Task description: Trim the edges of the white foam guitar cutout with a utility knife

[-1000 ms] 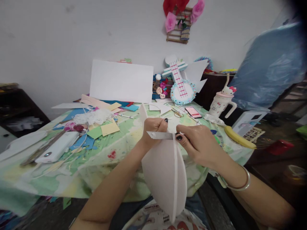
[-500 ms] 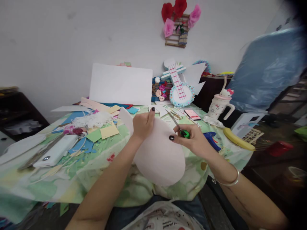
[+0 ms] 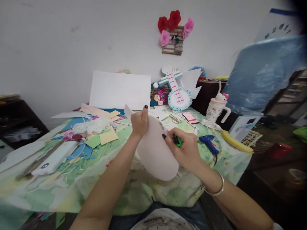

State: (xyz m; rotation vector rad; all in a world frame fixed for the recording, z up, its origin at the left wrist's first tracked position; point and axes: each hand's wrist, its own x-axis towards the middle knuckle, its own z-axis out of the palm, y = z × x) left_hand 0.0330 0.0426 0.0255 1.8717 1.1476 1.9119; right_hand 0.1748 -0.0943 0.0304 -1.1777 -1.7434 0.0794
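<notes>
A white board cut-out (image 3: pixel 155 153), rounded at its lower end and with a narrow strip at its upper left, is tilted above the table's front edge. My left hand (image 3: pixel 139 124) grips its upper left side, thumb pointing up. Close against its right edge, my right hand (image 3: pixel 183 147) is closed around green-and-black-handled scissors (image 3: pixel 177 140). Most of the scissors is hidden by the fingers, and the blades are hard to make out. The right thumb and fingertips lie at the board's edge.
A blue glue gun (image 3: pixel 209 143) and a banana (image 3: pixel 236 141) lie to the right, near a lidded cup (image 3: pixel 214 110) and a phone (image 3: pixel 191 118). Paper scraps (image 3: pixel 109 136) and a white power strip-like device (image 3: pixel 55 158) cover the left. A banjo-like craft (image 3: pixel 178 95) leans behind.
My right hand has turned and moved down to the board's edge, so the blade no longer points up in sight. The board has tilted more edge-on. The camera view has shifted slightly upward.
</notes>
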